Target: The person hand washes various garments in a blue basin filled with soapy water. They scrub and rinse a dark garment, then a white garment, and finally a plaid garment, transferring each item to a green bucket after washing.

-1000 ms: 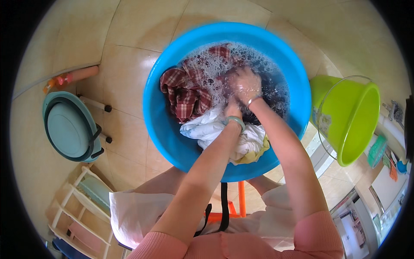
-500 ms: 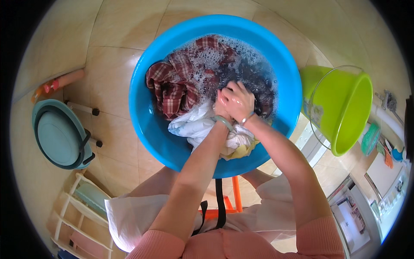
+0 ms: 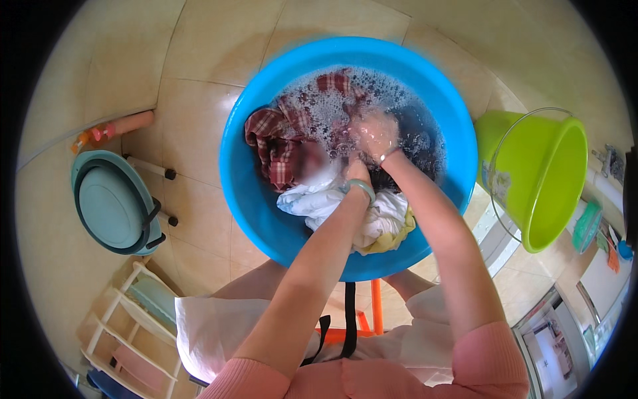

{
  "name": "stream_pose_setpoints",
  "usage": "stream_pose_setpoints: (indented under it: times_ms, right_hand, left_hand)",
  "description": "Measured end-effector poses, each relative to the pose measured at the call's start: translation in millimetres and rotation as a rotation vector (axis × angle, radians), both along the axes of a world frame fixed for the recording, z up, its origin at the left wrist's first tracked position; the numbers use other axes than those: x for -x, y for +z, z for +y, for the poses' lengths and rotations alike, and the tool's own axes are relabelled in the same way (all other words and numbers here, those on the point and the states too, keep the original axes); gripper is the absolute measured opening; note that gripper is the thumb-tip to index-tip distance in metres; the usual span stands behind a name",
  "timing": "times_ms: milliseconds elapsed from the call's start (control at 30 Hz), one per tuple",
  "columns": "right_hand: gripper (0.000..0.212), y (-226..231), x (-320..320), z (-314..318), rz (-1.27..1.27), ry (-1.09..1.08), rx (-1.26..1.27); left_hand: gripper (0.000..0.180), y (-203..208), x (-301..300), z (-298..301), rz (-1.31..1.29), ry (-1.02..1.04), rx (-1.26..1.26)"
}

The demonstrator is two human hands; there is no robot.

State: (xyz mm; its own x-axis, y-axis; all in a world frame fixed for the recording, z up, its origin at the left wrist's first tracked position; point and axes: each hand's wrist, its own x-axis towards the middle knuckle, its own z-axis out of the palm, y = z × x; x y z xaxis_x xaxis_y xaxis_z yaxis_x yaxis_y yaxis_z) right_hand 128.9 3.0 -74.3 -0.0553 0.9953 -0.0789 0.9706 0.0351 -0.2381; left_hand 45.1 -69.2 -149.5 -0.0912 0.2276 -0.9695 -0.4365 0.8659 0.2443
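Soapy water and several garments fill a large blue basin (image 3: 237, 199). My right hand (image 3: 376, 133), wet and foamy, dips into the suds near the middle; its fingers are blurred and partly under water. Just nearer to me is my left hand (image 3: 355, 167), with a pale green bangle (image 3: 362, 188) on its wrist and its fingertips hidden in the water. Both hands are at the edge of a dark garment (image 3: 423, 136) soaking on the right. A red plaid shirt (image 3: 274, 143) is bunched at the left. White and yellow clothes (image 3: 379, 223) lie under my forearms, against the near wall.
A lime green bucket (image 3: 531, 179) with a wire handle is tilted to the right. On the left are teal basins (image 3: 109, 206), a white rack (image 3: 123, 306) and pink and orange bottles (image 3: 119, 128). An orange stool frame (image 3: 377, 306) shows between my legs.
My right hand has moved away from me, off my left hand, and deeper into the foam. My left hand stays nearly in place. The whole view has shifted slightly.
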Motion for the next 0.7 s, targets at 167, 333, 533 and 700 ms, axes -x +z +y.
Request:
stream_pose_setpoints:
  times_ms: [167, 333, 533, 700]
  right_hand:
    - [0.025, 74, 6, -74, 0.376, 0.002, -0.171]
    - [0.026, 83, 21, -103, 0.466, -0.049, -0.185]
    - [0.024, 26, 14, -58, 0.272, -0.195, -0.264]
    - [0.018, -9, 5, -15, 0.132, -0.114, -0.162]
  left_hand:
    - [0.06, 31, 4, -24, -0.352, -0.087, -0.526]
    - [0.05, -3, 17, -36, -0.377, -0.36, -0.829]
    - [0.039, 1, 10, -21, -0.536, -0.047, -0.425]
    - [0.046, 15, 6, -9, -0.138, 0.064, -0.154]
